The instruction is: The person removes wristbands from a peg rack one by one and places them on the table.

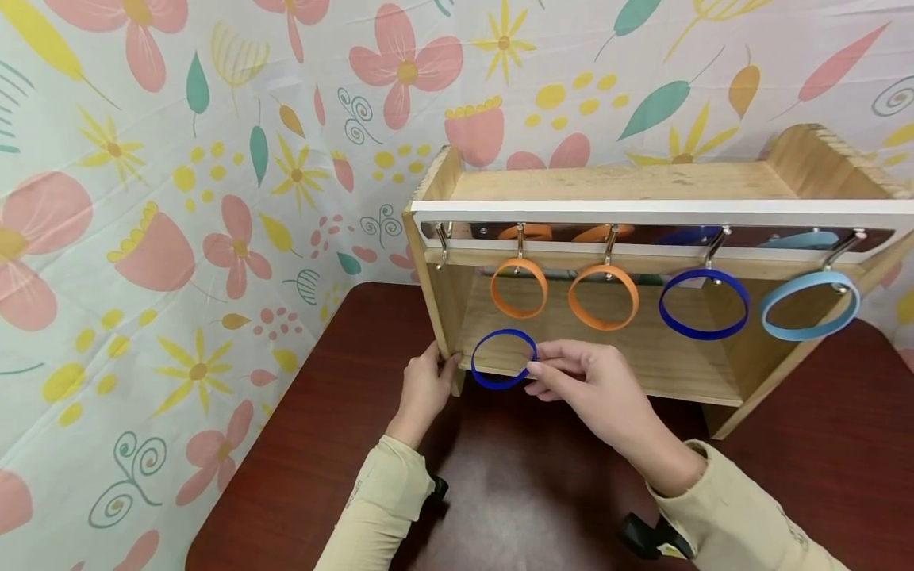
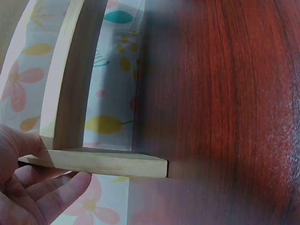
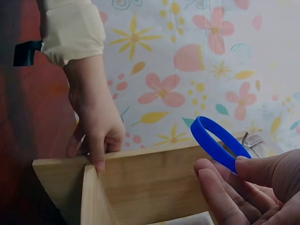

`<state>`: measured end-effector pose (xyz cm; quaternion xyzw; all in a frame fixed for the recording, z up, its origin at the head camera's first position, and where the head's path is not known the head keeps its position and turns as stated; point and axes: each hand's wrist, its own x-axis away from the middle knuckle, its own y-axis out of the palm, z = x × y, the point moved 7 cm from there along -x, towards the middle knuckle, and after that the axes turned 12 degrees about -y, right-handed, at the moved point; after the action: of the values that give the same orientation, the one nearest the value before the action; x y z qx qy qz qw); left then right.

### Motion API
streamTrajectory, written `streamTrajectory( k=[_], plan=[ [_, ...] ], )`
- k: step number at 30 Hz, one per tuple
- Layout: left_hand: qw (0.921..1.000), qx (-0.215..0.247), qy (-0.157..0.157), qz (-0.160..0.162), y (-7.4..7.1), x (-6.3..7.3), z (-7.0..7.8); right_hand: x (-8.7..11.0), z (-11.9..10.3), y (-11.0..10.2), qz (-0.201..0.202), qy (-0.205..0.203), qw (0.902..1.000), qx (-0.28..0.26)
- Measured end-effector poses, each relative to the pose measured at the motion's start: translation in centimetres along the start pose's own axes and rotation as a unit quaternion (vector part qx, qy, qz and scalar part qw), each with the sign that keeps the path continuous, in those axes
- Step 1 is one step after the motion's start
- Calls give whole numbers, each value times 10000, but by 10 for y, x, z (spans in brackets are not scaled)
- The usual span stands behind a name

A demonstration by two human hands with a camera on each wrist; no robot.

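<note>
In the head view, my right hand (image 1: 607, 388) pinches a dark blue silicone wristband (image 1: 503, 386) between thumb and fingers. The band is held in front of the left part of a wooden shelf (image 1: 600, 184), below its hooks. My left hand (image 1: 421, 388) grips the lower part of the shelf's left side panel; in the left wrist view, its fingers (image 2: 61, 194) lie against that panel. A bare metal hook (image 1: 442, 247) is leftmost on the rail. From the other hooks hang two orange bands (image 1: 520, 315), another dark blue band (image 1: 703, 335) and a light blue band (image 1: 810, 334).
The shelf stands on a dark red wood-grain table (image 1: 300, 460). A white strip (image 1: 643, 208) runs along the shelf's upper front, above the shiny hook rail. Behind and to the left hangs a flower-print cloth (image 1: 214, 159).
</note>
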<state>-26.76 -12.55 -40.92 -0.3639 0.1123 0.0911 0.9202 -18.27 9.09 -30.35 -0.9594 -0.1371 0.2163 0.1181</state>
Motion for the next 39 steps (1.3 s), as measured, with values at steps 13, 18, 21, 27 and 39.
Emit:
streamTrajectory(
  k=[13, 18, 21, 27, 39],
  plan=[
    [9999, -72, 20, 94, 0, 0, 0, 18, 20, -4, -53, 395, 9988, -272],
    [9999, -79, 5, 135, -1, 0, 1, 23, 29, -6, -59, 487, 9983, -311],
    [9999, -74, 21, 153, -1, 0, 2, 25, 34, -6, -51, 541, 9977, -401],
    [9999, 9, 37, 94, 1, 0, 1, 30, 44, -3, -21, 605, 9967, -547],
    [9997, 70, 183, 163, 0, 1, 1, 40, 63, 7, -83, 921, 9922, -835]
  ],
)
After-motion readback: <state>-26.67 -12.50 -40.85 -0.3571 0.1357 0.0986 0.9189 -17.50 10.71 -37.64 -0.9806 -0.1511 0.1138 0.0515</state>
